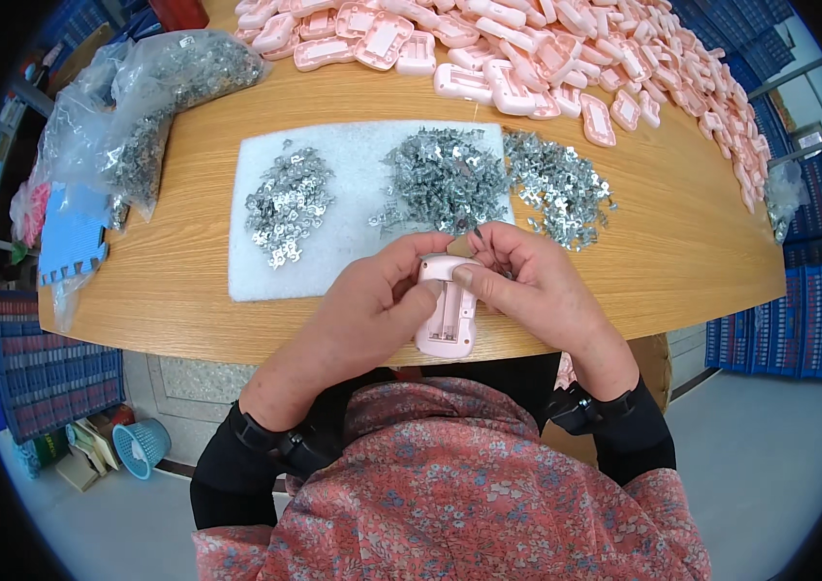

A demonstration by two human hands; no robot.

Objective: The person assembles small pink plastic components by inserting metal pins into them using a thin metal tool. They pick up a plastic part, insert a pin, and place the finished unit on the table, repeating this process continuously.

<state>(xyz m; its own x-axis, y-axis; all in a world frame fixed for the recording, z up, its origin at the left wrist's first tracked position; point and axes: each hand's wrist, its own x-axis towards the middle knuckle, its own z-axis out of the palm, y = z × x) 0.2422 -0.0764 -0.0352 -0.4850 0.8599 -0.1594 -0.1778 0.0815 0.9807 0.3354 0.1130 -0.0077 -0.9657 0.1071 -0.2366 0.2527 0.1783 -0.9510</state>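
In front of me, at the table's near edge, is a pink plastic casing (449,315) with a long battery compartment facing up. My left hand (384,295) grips it from the left, thumb on its face and fingers behind its top end. My right hand (524,281) closes on its upper right corner, thumb pressed near the rim. By the right fingertips shows a small dark piece (478,233), too small to name. A tan bit (460,248) lies between the two hands. Just beyond is a heap of small silver metal clips (445,179).
A white foam sheet (357,247) carries the clip heap and a smaller clip pile (290,198). Another clip pile (566,189) lies right of it on the wooden table (692,261). Many pink casings (527,58) cover the far side. Clear bags of metal parts (154,92) stand at left.
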